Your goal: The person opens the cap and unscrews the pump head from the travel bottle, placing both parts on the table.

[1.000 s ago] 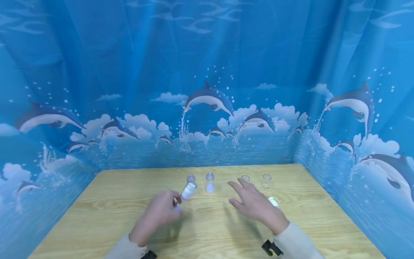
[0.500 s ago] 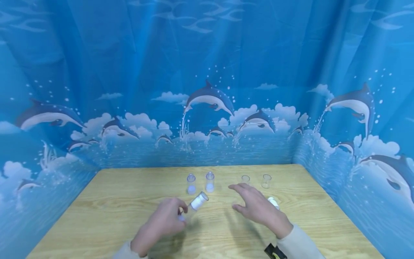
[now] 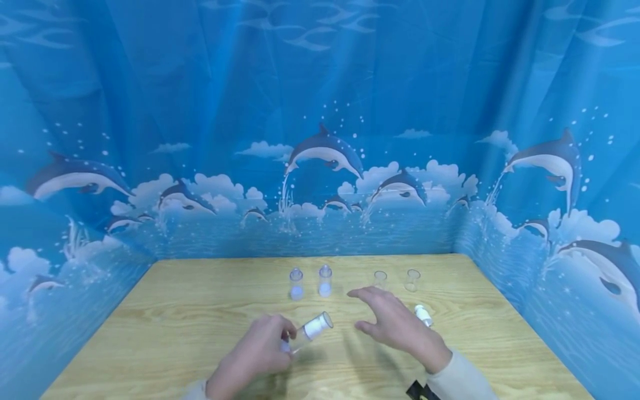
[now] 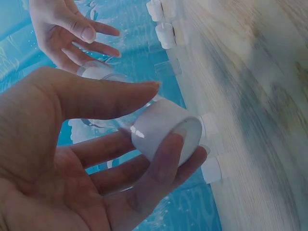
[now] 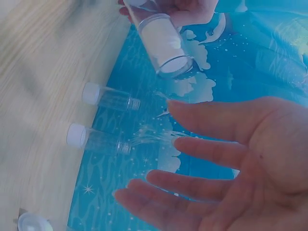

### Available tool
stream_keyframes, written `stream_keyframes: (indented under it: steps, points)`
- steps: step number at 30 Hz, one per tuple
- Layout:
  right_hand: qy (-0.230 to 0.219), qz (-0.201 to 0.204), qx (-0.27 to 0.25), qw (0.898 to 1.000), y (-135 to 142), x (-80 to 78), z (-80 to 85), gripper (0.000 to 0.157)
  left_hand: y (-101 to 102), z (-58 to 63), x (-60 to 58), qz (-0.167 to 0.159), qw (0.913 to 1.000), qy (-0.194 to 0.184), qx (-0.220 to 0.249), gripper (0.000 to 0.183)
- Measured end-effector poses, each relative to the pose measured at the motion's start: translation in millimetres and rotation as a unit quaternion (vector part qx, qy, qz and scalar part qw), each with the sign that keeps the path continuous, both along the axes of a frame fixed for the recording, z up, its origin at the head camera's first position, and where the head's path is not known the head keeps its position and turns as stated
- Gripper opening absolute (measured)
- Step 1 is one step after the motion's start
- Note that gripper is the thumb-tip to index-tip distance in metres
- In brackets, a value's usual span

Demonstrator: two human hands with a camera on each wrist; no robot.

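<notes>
At the near centre-left of the table (image 3: 165,333), the left hand (image 3: 262,345) is clamped on a clear bottle (image 3: 314,327) by its white base (image 4: 153,122); the bottle tilts, long axis slanting near left to far right, rimmed end toward the right hand (image 3: 395,328), its fingers apart. Farther off, two bottles (image 3: 325,281) stand upright, left of two clear cups (image 3: 412,281).

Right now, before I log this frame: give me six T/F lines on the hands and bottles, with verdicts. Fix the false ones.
1. The left hand holds a bottle. True.
2. That bottle is held upright. False: it is tilted.
3. The two rear bottles stand left of the clear cups. True.
4. The rear bottles have red bases. False: white ones.
5. The right hand holds nothing. True.
6. The two hands are touching. False: they are apart.
</notes>
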State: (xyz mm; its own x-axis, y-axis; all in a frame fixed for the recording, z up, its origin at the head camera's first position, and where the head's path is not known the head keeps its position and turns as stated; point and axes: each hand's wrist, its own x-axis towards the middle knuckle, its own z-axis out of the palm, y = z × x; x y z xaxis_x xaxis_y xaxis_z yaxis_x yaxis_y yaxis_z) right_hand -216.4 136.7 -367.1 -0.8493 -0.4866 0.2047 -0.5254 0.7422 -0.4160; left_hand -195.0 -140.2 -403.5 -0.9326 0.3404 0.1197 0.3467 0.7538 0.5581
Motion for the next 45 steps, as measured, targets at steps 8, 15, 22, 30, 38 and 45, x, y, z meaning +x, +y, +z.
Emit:
stream_keyframes:
  steps: [8,15,22,30,38,45]
  points:
    - [-0.024,0.030,-0.002,0.999,-3,3.8,2.3,0.056,3,-0.8,3.2,-0.013,0.9999,0.010,0.000,0.040]
    - [-0.031,0.054,0.011,0.998,-10,7.8,4.6,0.056,3,-1.1,4.6,-0.022,0.9997,-0.005,-0.013,0.038]
    - [-0.045,0.081,0.012,0.996,-12,10.4,4.7,0.056,3,-1.3,5.2,-0.028,0.9995,-0.008,-0.008,0.036]
    - [-0.060,0.101,-0.015,0.993,-16,12.0,0.2,0.053,4,-1.3,7.3,-0.031,0.9994,-0.002,-0.011,0.034]
    - [-0.057,0.105,-0.028,0.992,-22,14.9,-5.5,0.049,8,-1.7,11.3,-0.030,0.9994,-0.008,-0.016,0.034]
    - [-0.075,0.113,-0.041,0.990,-28,16.0,-10.0,0.048,10,-2.3,12.7,-0.032,0.9992,0.004,-0.023,0.034]
